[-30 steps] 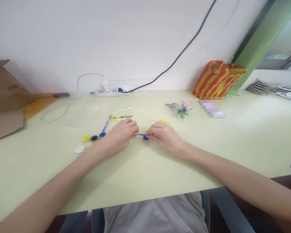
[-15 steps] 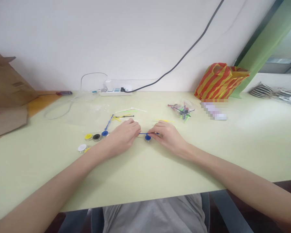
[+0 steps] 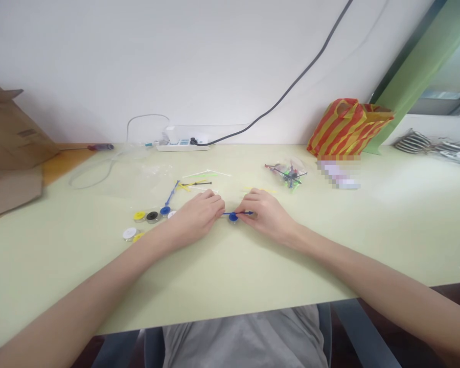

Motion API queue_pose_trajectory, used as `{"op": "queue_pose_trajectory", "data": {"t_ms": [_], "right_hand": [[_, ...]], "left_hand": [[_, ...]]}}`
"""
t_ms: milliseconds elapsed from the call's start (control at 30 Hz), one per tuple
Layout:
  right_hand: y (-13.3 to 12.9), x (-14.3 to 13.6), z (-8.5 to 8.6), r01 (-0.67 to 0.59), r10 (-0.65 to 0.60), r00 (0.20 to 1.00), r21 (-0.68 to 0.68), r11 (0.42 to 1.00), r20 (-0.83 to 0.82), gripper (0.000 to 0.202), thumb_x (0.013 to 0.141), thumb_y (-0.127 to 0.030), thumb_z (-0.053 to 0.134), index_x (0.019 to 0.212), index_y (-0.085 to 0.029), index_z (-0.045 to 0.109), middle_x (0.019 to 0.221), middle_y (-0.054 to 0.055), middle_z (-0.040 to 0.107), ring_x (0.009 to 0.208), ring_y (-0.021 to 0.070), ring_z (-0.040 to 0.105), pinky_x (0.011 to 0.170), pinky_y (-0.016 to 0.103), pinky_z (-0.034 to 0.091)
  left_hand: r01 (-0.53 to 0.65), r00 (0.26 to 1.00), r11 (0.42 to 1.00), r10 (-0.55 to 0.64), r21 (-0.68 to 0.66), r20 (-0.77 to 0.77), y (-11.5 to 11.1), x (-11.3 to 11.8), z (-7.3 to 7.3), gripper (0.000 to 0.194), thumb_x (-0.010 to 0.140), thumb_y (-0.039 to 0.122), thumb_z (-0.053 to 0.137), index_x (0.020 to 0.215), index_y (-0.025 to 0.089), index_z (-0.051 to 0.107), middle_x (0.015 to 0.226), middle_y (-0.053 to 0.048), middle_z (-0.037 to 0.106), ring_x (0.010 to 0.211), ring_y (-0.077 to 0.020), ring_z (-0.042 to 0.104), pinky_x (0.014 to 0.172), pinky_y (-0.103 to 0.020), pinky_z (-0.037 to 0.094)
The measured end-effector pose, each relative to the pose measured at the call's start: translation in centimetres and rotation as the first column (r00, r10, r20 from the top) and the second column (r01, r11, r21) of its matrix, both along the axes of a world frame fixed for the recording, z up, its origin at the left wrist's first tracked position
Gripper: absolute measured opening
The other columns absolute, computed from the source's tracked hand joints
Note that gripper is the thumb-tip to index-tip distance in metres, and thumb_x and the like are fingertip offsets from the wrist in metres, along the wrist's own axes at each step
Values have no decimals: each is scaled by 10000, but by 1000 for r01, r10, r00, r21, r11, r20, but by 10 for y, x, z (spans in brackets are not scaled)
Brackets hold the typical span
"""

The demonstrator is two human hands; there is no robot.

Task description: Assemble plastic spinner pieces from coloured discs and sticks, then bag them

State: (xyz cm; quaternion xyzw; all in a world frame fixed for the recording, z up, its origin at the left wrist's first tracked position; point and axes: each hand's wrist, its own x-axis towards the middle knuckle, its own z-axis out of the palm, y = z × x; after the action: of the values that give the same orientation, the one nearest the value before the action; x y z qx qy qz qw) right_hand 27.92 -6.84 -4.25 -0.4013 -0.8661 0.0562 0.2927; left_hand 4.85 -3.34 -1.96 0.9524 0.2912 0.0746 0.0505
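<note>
A thin blue plastic stick (image 3: 227, 213) spans the gap between my two hands, just over a small round container with a blue top (image 3: 233, 217). My left hand (image 3: 201, 214) is closed on the stick's left end. With thumb and index finger pinched, my right hand (image 3: 264, 213) holds the stick right of its middle, and its arrow-like tip shows past the fingers. Left of my left hand stand small round containers with a blue top (image 3: 165, 210), a black top (image 3: 152, 216), a yellow top (image 3: 139, 216) and a white top (image 3: 130, 234).
Another blue stick (image 3: 172, 193) and a black stick (image 3: 197, 183) lie behind my left hand. A bag of coloured pieces (image 3: 289, 175) is at the back right, near a striped bag (image 3: 348, 130). A power strip (image 3: 182, 147) lies by the wall.
Both hands have shifted very slightly, and the blue stick between them sits a little lower over the blue top. A white top now shows more beside my left wrist.
</note>
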Motion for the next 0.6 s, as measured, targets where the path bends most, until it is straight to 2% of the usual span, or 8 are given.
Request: {"op": "queue_pose_trajectory", "data": {"t_ms": [200,600], "right_hand": [[0,0,0,-26,26,1000,5,1000,-11,118,933,-109,652,970,-165,750,899,59,747,855,204,567,795,324,400],[-1,0,3,-40,40,999,14,999,15,114,955,-151,651,944,-161,764,873,65,731,842,202,545,783,333,391]], "left_hand": [[19,1000,1000,-19,9,-18,0,0,2,263,1054,165,349,831,184,488,851,-54,551,875,-230,464,817,-380,405],[19,998,1000,-18,19,-61,-1,1,3,296,1067,193,330,832,178,510,864,-63,555,893,-236,471,830,-386,413]]}}
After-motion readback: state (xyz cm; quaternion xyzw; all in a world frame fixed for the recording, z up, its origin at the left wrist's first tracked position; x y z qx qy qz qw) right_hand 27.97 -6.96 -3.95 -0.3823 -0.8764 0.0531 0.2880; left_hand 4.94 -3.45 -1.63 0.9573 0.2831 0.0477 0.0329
